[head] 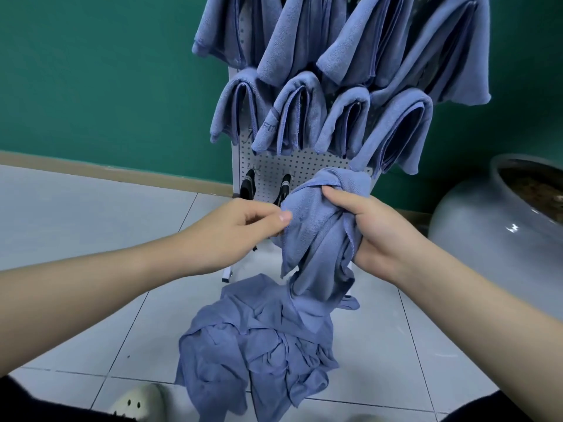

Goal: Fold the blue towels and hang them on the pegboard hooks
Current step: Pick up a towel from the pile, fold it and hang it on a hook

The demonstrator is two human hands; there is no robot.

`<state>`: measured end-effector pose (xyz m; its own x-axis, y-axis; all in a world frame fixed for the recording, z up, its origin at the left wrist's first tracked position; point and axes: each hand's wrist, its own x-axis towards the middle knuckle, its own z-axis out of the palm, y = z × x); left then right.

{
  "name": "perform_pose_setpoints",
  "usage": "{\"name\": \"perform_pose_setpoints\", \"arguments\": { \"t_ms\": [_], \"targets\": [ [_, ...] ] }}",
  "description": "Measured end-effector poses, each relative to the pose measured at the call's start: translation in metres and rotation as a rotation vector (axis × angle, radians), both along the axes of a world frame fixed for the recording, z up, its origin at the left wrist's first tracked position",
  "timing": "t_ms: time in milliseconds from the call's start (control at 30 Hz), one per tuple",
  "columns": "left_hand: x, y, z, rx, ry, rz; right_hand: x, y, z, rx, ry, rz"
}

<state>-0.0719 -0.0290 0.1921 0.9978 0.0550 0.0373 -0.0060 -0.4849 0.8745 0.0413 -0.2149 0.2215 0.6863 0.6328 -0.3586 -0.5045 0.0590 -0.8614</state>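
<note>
A crumpled blue towel (316,236) hangs between my hands in front of the white pegboard (283,169). My right hand (374,226) grips its bunched upper part. At its left edge, my left hand (243,229) pinches the cloth between thumb and fingers. The towel's lower end drapes down to a pile of loose blue towels (259,348) on the floor. Several folded blue towels (304,114) hang in two rows on the pegboard. Two black hooks (248,184) at the bottom of the board carry nothing.
A large grey ceramic pot (499,226) stands on the floor to the right of the pegboard stand. A green wall with a beige skirting runs behind. A pale clog (140,400) shows at the bottom edge on the tiled floor.
</note>
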Motion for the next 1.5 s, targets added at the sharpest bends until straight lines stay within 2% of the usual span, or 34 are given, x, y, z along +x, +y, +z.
{"name": "perform_pose_setpoints", "arguments": {
  "t_ms": [200,367,500,600,833,967,1100,1300,1367,1400,1500],
  "targets": [
    [0.003,-0.002,-0.002,-0.071,0.150,0.005,-0.005,0.005,-0.002,0.008,0.032,0.076],
    [0.007,-0.004,0.000,-0.123,0.080,0.081,-0.004,0.008,-0.006,-0.004,-0.069,0.078],
    [0.013,-0.005,0.001,-0.342,0.023,0.218,0.000,0.007,-0.008,-0.104,-0.260,0.161],
    [0.016,-0.003,0.005,-0.447,0.001,0.272,0.003,0.007,-0.014,-0.188,-0.326,0.197],
    [0.016,0.010,0.007,-0.403,-0.069,0.355,0.019,0.005,-0.020,-0.357,-0.453,0.115],
    [0.014,0.015,0.011,-0.422,-0.077,0.370,0.029,0.001,-0.017,-0.522,-0.672,0.016],
    [0.014,0.017,0.014,-0.420,-0.107,0.395,0.036,-0.002,-0.016,-0.743,-1.014,-0.054],
    [0.015,0.023,0.016,-0.434,-0.126,0.453,0.047,-0.008,-0.015,-0.770,-1.115,-0.107],
    [0.014,0.027,0.019,-0.446,-0.133,0.476,0.053,-0.008,-0.020,-0.740,-1.063,-0.107],
    [0.014,0.030,0.020,-0.468,-0.132,0.493,0.056,-0.008,-0.021,-0.698,-0.973,-0.125],
    [0.014,0.041,0.024,-0.606,-0.077,0.517,0.062,-0.009,-0.019,-0.417,-0.543,-0.190]
  ]
}}
